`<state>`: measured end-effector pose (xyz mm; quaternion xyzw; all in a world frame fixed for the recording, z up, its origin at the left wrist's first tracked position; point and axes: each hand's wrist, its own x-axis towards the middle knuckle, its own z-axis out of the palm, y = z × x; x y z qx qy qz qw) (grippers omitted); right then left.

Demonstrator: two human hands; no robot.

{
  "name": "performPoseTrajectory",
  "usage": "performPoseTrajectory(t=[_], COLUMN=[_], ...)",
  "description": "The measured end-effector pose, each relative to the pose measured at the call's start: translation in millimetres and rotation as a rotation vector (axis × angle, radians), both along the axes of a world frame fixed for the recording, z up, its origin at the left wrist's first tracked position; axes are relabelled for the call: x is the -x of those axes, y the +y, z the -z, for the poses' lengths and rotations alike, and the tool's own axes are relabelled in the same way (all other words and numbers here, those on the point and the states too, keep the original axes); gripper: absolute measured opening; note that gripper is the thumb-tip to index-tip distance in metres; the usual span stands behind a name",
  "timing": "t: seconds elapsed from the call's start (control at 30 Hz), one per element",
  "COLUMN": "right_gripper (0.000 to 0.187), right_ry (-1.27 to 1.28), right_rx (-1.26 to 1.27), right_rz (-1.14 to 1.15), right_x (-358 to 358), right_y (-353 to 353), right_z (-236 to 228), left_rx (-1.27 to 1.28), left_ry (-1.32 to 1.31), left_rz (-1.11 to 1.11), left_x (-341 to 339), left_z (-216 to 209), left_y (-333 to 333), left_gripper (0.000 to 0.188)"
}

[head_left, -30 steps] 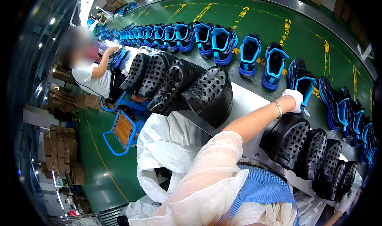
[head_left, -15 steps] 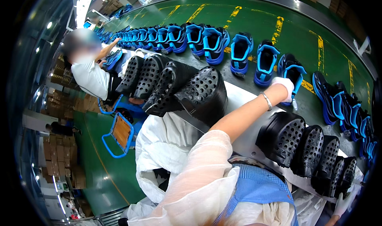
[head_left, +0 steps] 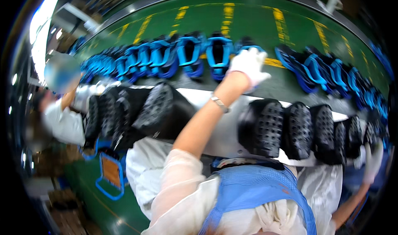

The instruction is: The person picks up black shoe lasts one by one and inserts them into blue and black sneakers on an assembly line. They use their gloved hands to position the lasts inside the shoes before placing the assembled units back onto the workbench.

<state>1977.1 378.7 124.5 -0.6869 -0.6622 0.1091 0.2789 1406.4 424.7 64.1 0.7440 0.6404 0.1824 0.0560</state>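
My left hand [head_left: 248, 65], in a white glove, is at a blue-and-black sports shoe [head_left: 247, 43] in the row beyond the table. Its fingers are apart and it covers much of that shoe; a firm grip does not show. My right hand [head_left: 374, 162], also gloved, is at the far right with fingers stretched up. It is beside the last of several black shoe-shaped pieces [head_left: 298, 129] with hole-dotted soles. Another group of these black pieces [head_left: 155, 108] lies to the left of my left forearm.
Blue-and-black shoes [head_left: 190, 55] line a dark conveyor [head_left: 265, 88] on both sides of my left hand. A pale metal table [head_left: 224, 127] stands before me. At left are a person in white [head_left: 64, 121] and a blue-framed chair [head_left: 111, 173]. Green floor with yellow markings lies beyond.
The view has turned, so the rows now run more level across it. My left hand stays at the same shoe, its fingers now more spread. My right hand shows more fully.
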Motion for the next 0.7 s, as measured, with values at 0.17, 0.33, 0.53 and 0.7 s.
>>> performPoseTrajectory(t=[0.17,0.33,0.53,0.7], right_gripper=[0.049,0.042,0.039,0.034], right_ry=[-0.209,-0.076,-0.011,-0.112], right_rx=[-0.231,-0.118,0.015,0.075], right_rz=[-0.444,-0.812,-0.798,-0.759], right_x=[205,274,288,281], right_y=[22,36,57,64], right_z=[-34,-37,-15,-11], left_rx=[0.310,0.560,0.479,0.533], left_ry=[-0.729,-1.624,-1.638,-1.613], left_rz=[0.282,0.610,0.419,0.319], left_x=[-38,-63,-56,-67], left_z=[-30,-19,-13,5], left_y=[-1,3,4,16], left_gripper=[0.087,0.078,0.047,0.043])
